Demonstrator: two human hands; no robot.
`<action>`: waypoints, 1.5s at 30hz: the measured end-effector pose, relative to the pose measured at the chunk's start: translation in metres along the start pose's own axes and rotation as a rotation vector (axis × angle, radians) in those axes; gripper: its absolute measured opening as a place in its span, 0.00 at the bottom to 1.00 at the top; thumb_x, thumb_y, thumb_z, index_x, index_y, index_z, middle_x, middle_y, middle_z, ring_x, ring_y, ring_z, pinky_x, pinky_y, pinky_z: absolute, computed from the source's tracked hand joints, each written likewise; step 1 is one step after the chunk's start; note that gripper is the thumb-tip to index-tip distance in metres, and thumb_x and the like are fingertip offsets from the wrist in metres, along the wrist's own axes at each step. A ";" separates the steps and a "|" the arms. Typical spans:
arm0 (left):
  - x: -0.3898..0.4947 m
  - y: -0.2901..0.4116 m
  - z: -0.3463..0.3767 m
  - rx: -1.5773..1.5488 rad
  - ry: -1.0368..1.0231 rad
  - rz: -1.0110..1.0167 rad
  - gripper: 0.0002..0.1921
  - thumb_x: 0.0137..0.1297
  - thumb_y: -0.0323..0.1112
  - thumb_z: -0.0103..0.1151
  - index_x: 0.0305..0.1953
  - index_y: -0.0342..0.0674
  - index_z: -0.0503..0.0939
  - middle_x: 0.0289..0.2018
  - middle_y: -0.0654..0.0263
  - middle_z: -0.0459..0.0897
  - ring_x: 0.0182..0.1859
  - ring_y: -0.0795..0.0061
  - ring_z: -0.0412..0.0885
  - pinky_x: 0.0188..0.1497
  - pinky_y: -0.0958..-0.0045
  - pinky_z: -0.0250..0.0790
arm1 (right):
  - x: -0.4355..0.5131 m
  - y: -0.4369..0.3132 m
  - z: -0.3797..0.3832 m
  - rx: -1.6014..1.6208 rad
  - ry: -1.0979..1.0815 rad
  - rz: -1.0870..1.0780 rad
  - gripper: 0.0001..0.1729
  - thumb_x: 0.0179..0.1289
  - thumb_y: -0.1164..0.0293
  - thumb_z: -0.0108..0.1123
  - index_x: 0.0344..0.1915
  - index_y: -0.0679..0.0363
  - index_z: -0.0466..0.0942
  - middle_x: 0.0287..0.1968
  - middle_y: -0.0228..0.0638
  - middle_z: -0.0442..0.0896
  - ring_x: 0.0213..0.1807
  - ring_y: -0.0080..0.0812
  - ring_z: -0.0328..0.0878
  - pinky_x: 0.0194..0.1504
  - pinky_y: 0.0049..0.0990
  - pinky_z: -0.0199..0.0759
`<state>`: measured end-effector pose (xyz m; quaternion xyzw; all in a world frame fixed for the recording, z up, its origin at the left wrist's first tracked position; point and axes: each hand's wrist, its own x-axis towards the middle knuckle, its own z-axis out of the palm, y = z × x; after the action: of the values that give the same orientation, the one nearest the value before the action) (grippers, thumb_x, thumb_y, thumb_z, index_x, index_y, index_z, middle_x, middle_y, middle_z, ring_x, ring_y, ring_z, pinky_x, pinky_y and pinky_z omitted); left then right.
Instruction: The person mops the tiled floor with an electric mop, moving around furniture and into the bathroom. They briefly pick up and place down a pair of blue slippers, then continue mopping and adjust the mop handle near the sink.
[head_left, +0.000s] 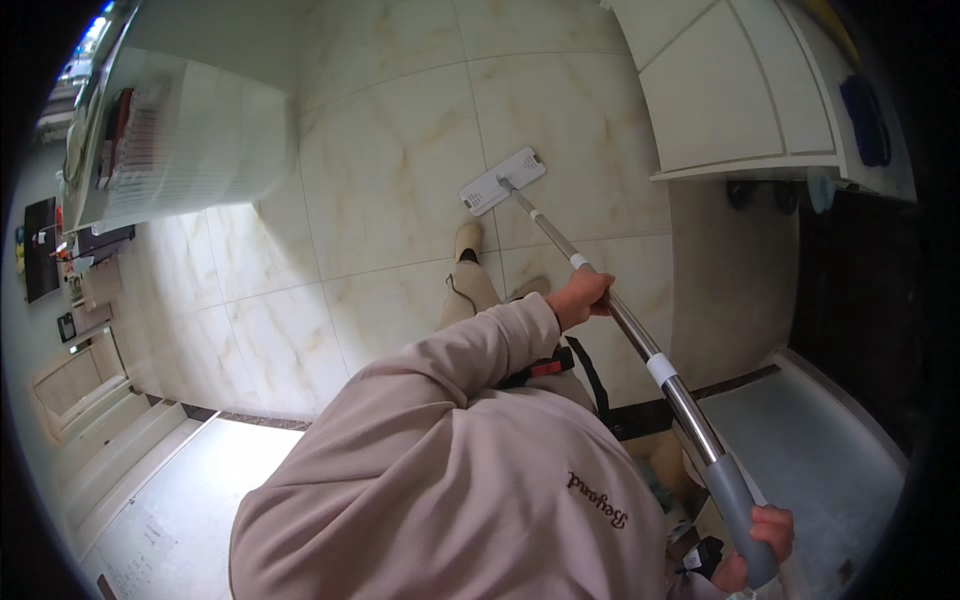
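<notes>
A flat mop runs diagonally across the view. Its white rectangular plate (487, 191) lies on the marble-look tile floor (382, 165), just ahead of my beige shoe (469, 238). My left hand (581, 296) is wrapped around the metal pole (634, 326) about midway, close to a white collar (579, 260). Lower right, my right hand (769, 536) grips the thick grey handle sleeve (731, 484) at the pole's top end. Any pad beneath the plate is hidden.
A white cabinet (720, 90) stands at upper right, with dark shoes (757, 196) under its edge. At left is a translucent-covered piece of furniture (202, 142). Behind me are a whitish panel (202, 480) and, at lower right, a pale slab (810, 442). My other shoe (531, 286) is partly covered.
</notes>
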<state>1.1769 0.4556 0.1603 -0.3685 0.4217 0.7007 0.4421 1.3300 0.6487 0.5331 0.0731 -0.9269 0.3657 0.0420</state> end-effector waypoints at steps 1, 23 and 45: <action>-0.001 0.003 -0.002 -0.047 0.013 0.019 0.12 0.59 0.37 0.54 0.34 0.34 0.68 0.26 0.62 0.71 0.23 0.68 0.74 0.25 0.61 0.76 | 0.001 0.001 0.002 0.019 0.012 -0.069 0.24 0.54 0.53 0.54 0.33 0.66 0.73 0.31 0.48 0.77 0.32 0.44 0.75 0.34 0.38 0.70; -0.017 0.267 -0.301 -0.458 0.314 0.650 0.14 0.63 0.31 0.48 0.45 0.33 0.57 0.32 0.59 0.66 0.28 0.69 0.71 0.29 0.60 0.77 | 0.272 -0.067 0.363 0.415 -0.303 -0.392 0.26 0.45 0.57 0.71 0.41 0.61 0.74 0.42 0.43 0.76 0.39 0.39 0.75 0.39 0.34 0.70; -0.037 0.047 -0.081 0.742 -0.290 1.289 0.18 0.61 0.52 0.51 0.30 0.41 0.76 0.33 0.58 0.73 0.43 0.60 0.69 0.50 0.63 0.58 | 0.122 -0.013 0.068 0.335 -0.196 -0.319 0.13 0.42 0.61 0.60 0.21 0.55 0.68 0.24 0.33 0.72 0.29 0.33 0.69 0.35 0.34 0.68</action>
<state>1.1568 0.3584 0.1754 0.2198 0.6993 0.6741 0.0913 1.2101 0.5798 0.5088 0.2592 -0.8298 0.4941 -0.0036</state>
